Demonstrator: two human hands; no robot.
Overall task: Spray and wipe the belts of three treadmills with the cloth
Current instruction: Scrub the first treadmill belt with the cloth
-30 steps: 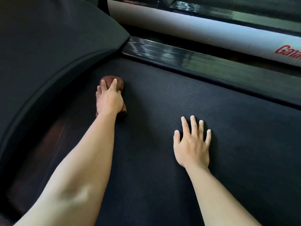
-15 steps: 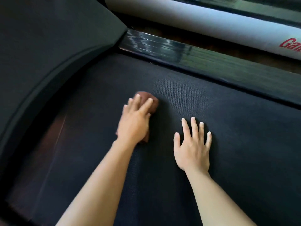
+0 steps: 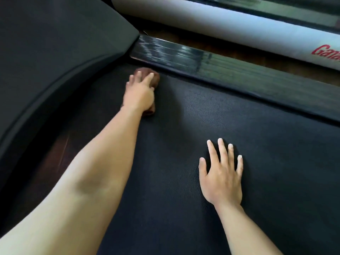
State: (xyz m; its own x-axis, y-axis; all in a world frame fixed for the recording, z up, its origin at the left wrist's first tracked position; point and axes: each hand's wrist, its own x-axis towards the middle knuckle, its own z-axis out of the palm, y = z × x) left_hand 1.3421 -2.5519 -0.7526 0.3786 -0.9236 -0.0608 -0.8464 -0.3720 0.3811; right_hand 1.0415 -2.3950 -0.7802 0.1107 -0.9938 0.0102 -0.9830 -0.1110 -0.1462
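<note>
The black textured treadmill belt (image 3: 266, 148) fills most of the view. A wadded brown cloth (image 3: 154, 78) lies on its far part, close to the glossy side rail. My left hand (image 3: 138, 94) presses down on the cloth with its fingers stretched over the top; most of the cloth is hidden under the palm. My right hand (image 3: 221, 173) lies flat on the belt nearer to me, fingers spread, holding nothing. No spray bottle is in view.
The dark curved motor cover (image 3: 55, 52) rises at the left. A glossy black side rail (image 3: 220, 69) borders the belt's far edge. Beyond a strip of wood floor (image 3: 242, 50) runs a neighbouring treadmill's white side frame (image 3: 220, 23) with red lettering.
My left hand has slid the cloth away from me across the belt, from the middle up to the corner by the side rail. My right hand has stayed flat in place.
</note>
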